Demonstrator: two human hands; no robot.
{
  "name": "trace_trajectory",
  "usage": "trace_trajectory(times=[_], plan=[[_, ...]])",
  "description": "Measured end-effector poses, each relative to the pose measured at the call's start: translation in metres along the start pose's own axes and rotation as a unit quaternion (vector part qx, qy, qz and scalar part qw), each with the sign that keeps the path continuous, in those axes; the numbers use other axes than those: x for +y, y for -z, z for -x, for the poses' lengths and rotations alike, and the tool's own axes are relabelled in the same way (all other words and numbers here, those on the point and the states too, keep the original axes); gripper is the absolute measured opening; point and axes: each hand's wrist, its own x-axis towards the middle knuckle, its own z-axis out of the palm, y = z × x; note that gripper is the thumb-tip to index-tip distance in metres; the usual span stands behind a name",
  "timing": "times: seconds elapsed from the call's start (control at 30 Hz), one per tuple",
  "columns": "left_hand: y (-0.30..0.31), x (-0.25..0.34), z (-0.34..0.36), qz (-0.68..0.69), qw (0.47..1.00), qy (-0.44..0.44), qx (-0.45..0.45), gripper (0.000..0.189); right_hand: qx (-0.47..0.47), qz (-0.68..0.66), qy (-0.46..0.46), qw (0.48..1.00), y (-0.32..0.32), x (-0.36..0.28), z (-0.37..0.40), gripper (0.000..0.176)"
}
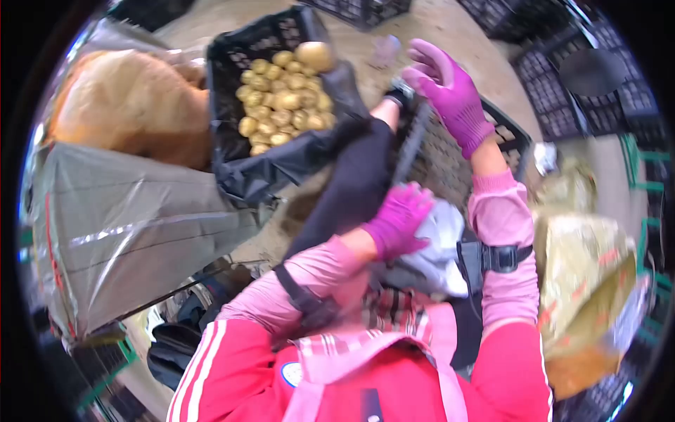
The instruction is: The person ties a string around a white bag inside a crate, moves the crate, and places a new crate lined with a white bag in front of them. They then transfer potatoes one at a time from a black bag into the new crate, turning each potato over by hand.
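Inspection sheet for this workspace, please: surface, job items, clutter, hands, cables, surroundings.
Surface: tan floor, slightly blurred.
Job items: potatoes in a black-lined crate; mesh crate beside it.
Clutter: brown sack and grey sheet at left; yellowish package at right.
Hands: both gloved; right hand raised, left hand near grey cloth; nothing seen in either.
Cables: dark line below right armband, too blurred to tell.
Surroundings: stacked dark crates, upper right.
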Motion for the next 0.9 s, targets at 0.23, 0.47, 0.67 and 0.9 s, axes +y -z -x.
trace_trajectory(times=[0.23, 0.47, 0.67, 0.9], plan=[[0.007, 0.029, 0.019, -0.112, 0.940, -0.111, -0.301, 0.036, -0.236, 0.375, -0.347, 0.827, 0.054, 0.091, 0.260, 0.112], [0.064, 0.039, 0.042, 0.224, 0.965, 0.064, -0.125, 0.021, -0.322, 0.262, -0.415, 0.809, 0.032, 0.123, 0.340, 0.037], [0.004, 0.039, 0.070, -0.129, 0.987, -0.028, -0.094, 0.019, -0.034, -0.173, -0.258, 0.950, 0.055, 0.003, 0.307, 0.030], [0.047, 0.034, 0.049, 0.238, 0.959, 0.050, -0.146, 0.014, -0.040, -0.006, -0.201, 0.979, 0.044, -0.062, 0.311, 0.072]])
